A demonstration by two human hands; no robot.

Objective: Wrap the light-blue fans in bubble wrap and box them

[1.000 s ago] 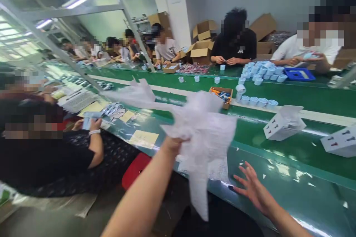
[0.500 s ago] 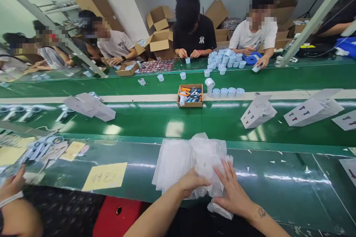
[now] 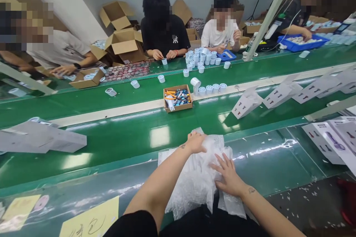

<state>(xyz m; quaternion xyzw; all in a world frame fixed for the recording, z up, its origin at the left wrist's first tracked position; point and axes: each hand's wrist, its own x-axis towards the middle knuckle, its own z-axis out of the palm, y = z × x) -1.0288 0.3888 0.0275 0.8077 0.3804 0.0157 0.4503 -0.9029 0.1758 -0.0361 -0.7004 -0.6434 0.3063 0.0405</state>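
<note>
A loose pile of clear bubble wrap bags lies at the near edge of the bench, partly hanging over it against my dark clothing. My left hand rests at the far side of the pile, fingers bent over the plastic; whether it pinches a layer cannot be made out. Spread fingers of my right hand lie on the right part of the bags. Part of the wrap sticks out below my right hand.
Beyond the bench runs a green conveyor with white printed boxes. A carton of small parts and white cups stand farther back. Several people work opposite. A yellow paper sheet lies left.
My left hand has moved forward to the far edge of the bags. The wrap has shifted and spread towards me. The camera view has turned to the right.
</note>
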